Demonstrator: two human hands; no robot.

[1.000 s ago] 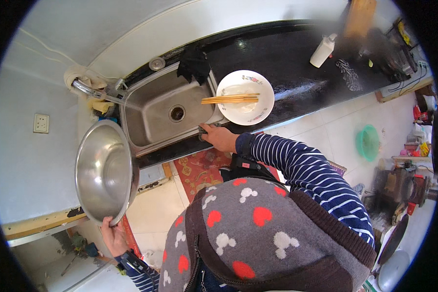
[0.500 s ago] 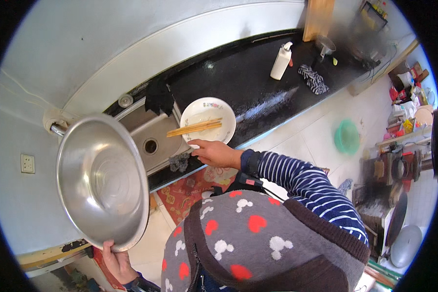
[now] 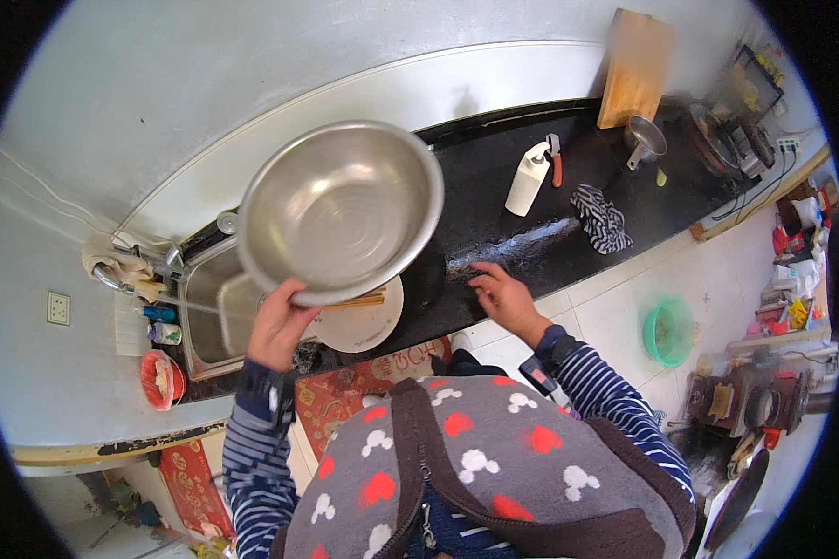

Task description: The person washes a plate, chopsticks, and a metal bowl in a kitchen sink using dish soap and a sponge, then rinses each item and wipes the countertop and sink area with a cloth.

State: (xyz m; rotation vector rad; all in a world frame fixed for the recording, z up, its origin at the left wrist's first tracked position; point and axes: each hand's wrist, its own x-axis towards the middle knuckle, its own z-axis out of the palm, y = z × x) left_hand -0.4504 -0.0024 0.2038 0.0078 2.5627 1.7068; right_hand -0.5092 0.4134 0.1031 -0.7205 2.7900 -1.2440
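Observation:
My left hand point(image 3: 280, 328) grips the near rim of a large stainless steel basin point(image 3: 345, 219), tilted so its inside faces up. The basin hangs over the counter beside the sink point(image 3: 210, 321). Partly hidden under it, a white bowl point(image 3: 359, 328) sits at the counter's front edge, with wooden chopsticks point(image 3: 362, 299) across it. Over the counter's front edge, right of the bowl, my right hand point(image 3: 508, 303) is empty, its fingers loosely bent and apart. A pale stream of water point(image 3: 205, 306) crosses the sink from the cloth-wrapped tap point(image 3: 121, 264).
A white pump bottle point(image 3: 528, 180), a peeler-like tool with an orange handle point(image 3: 557, 170) and a striped cloth point(image 3: 601, 219) lie along the black counter. Farther right are a metal ladle-like pan point(image 3: 645, 140) and a wooden board point(image 3: 636, 70). A green basin point(image 3: 668, 333) stands on the floor.
My left hand has swung the steel basin from left of the sink to the right, over the counter. My right hand has left the bowl and moved right. Water now streams from the tap.

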